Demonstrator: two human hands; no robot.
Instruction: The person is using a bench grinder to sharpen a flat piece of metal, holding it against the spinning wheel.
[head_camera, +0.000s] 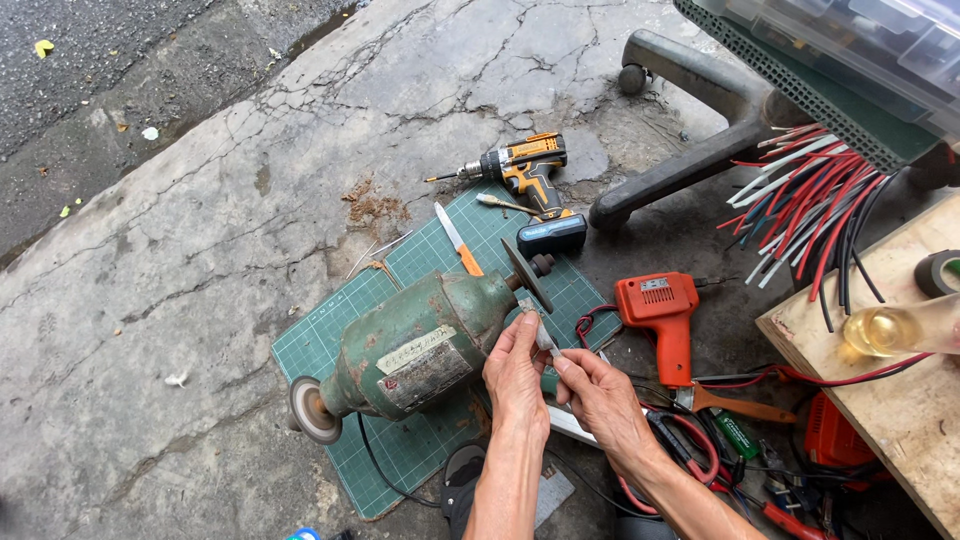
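Head view shows me both hands pinching a small pale metal piece (545, 338) against the thin disc (527, 275) of a green bench grinder (415, 345) on a cutting mat (330, 330). My left hand (515, 375) has fingers closed on its upper end, my right hand (600, 395) clamps the lower end. An orange drill (665, 315) lies just right.

The bench grinder (415, 345) has a dull, green-painted metal body, worn and rust-flecked. The cutting mat (330, 335) beneath it is matt green plastic. The ground (200, 250) is rough, cracked concrete. The soldering gun (660, 310) is glossy orange plastic. The board (900, 400) is bare pale wood.
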